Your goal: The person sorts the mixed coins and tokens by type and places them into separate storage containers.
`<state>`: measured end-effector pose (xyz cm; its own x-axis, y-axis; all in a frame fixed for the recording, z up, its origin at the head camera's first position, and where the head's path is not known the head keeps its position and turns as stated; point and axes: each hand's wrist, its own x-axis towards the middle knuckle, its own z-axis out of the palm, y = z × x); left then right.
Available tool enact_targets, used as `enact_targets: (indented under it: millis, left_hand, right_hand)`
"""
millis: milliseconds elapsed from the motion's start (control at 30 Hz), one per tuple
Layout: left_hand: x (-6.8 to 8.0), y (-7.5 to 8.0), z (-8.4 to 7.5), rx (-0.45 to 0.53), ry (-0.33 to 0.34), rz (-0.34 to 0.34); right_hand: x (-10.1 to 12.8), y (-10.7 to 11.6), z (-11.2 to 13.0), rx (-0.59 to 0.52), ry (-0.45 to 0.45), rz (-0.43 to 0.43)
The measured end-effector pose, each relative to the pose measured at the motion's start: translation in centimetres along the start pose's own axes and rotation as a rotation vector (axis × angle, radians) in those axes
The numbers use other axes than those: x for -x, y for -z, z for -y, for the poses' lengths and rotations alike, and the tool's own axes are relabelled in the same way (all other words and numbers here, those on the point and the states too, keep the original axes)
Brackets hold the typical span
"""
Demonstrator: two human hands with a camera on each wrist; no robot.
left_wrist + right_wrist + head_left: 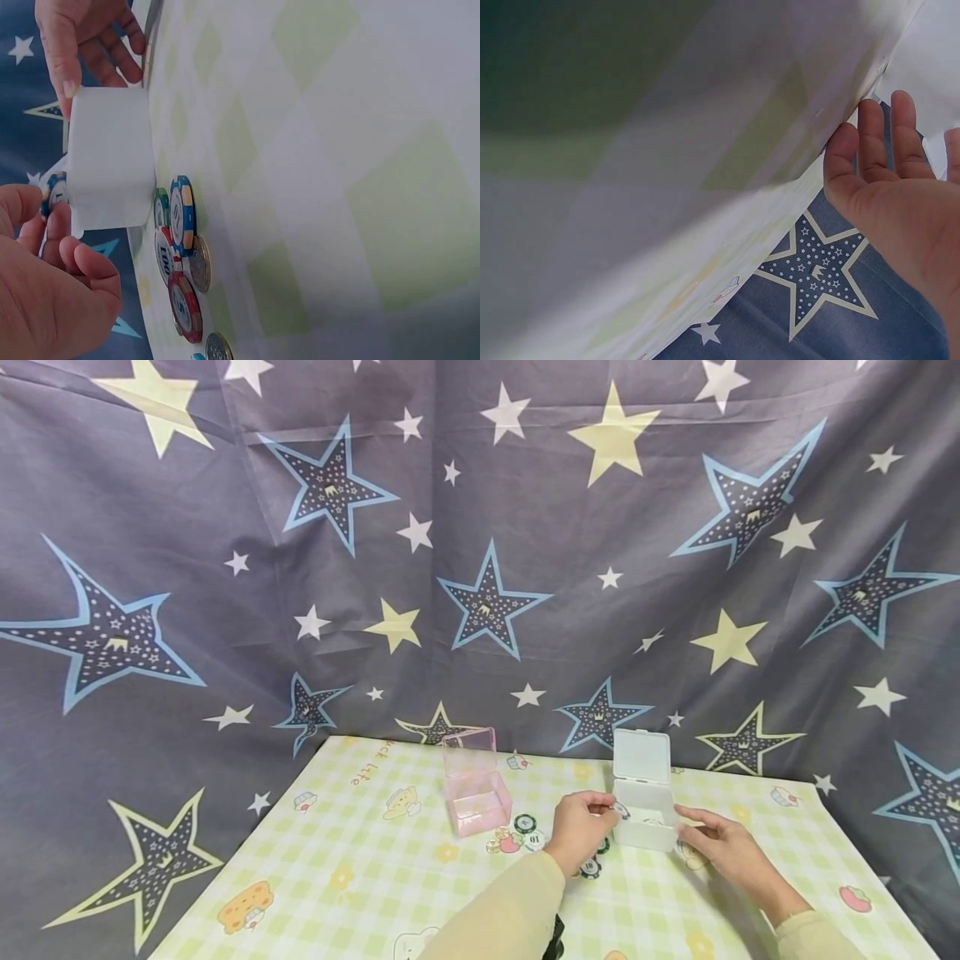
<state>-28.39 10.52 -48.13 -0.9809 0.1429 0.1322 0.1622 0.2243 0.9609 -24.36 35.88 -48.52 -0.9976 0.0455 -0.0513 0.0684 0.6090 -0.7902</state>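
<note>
A dark star-printed backdrop [487, 510] hangs behind a checked green tabletop [390, 877]. On it stands a white box [643, 837], its lid [641, 756] upright at the back; well apart to its left is a pink box [480, 817], also standing open. A person's right hand [723, 852] rests thumb and forefinger against the white box's right side, the other fingers loosely extended. The box looks light, so a harder push from either side could slide or tip it. The left hand [581, 827] pinches a blue-edged poker chip [54, 191] at the box's left rim (only part of the chip shows past the fingers). If that pinch loosened early, or the chip's edge caught the wall, it would probably fall outside. Near the box, beneath the left hand, lie loose chips [185, 306], overlapping; a dropped one could mix with them, or a low sleeve scatter them. Smallest are the coins [200, 265] beside them, likely to skid if brushed
</note>
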Motion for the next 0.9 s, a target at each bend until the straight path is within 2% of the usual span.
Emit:
enact_targets:
  millis: [233, 400, 633, 900]
  left_hand:
    - [0.3, 0.2, -0.1, 0.004, -0.02, 0.032]
    - [0.1, 0.3, 0.2, -0.01, -0.025, 0.021]
    - [0.1, 0.7, 0.6, -0.021, 0.002, 0.019]
    - [0.2, 2.2, 0.9, -0.091, -0.045, 0.054]
  right_hand:
    - [-0.1, -0.1, 0.1, 0.003, 0.001, 0.001]
    - [-0.1, 0.0, 0.0, -0.006, 0.013, 0.008]
    - [-0.1, 0.0, -0.2, -0.01, 0.018, 0.011]
    - [-0.1, 0.0, -0.3, -0.013, 0.002, 0.009]
